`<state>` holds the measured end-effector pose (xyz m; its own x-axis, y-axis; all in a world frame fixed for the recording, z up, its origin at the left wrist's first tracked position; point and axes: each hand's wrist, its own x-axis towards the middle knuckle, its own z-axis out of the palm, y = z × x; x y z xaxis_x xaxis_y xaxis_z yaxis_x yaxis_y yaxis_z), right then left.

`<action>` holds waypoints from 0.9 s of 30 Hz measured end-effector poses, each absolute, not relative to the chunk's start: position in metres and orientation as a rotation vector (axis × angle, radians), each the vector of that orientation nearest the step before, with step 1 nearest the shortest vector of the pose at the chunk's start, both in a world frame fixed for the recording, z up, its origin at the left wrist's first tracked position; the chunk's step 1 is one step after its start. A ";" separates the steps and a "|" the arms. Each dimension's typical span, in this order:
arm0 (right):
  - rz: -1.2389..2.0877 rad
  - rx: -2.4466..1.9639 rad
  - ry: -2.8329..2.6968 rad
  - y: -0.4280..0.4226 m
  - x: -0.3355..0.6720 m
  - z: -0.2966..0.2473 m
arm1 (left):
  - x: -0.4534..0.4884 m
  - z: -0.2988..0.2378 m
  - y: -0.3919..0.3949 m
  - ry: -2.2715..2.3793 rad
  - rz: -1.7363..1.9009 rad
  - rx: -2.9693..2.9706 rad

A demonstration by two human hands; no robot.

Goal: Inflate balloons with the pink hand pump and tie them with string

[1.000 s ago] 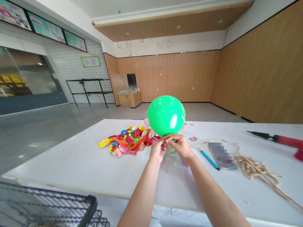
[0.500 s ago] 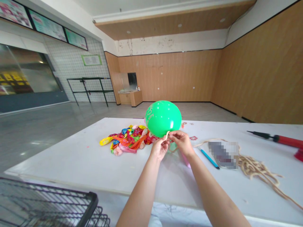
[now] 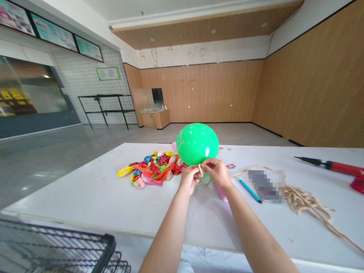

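An inflated green balloon (image 3: 197, 143) with white print stands above the white table (image 3: 99, 197), its neck pointing down. Both my hands pinch at that neck. My left hand (image 3: 189, 178) is closed on the neck from the left. My right hand (image 3: 217, 172) is closed from the right, and a loop of beige string (image 3: 200, 168) shows between the fingers of the two hands. The balloon's knot is hidden behind my fingers.
A heap of several flat coloured balloons (image 3: 152, 170) lies left of the hands. To the right are a blue pen (image 3: 250, 190), a blurred flat object (image 3: 267, 184), a tangle of beige string (image 3: 308, 204) and a red hand pump (image 3: 338, 166). A black wire basket (image 3: 59, 250) is at bottom left.
The balloon has turned so its white print faces left and it sits slightly lower. The string loop has come into view between my fingers. Both hands stay at the neck.
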<state>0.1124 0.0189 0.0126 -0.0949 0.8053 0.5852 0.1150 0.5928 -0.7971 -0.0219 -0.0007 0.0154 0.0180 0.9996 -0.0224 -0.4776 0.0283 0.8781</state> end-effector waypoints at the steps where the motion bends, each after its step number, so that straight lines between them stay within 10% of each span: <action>1: 0.644 -0.791 -1.620 0.019 0.114 0.013 | -0.022 0.015 0.000 0.850 1.381 0.830; 27: 0.854 -0.728 -1.550 0.017 0.116 0.018 | -0.021 0.019 0.000 0.760 1.437 0.817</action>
<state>0.1160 0.0172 0.0184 -0.1426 0.8322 0.5358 -0.0082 0.5404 -0.8414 -0.0212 -0.0003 0.0195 0.0050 0.9993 0.0367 -0.5317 -0.0284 0.8465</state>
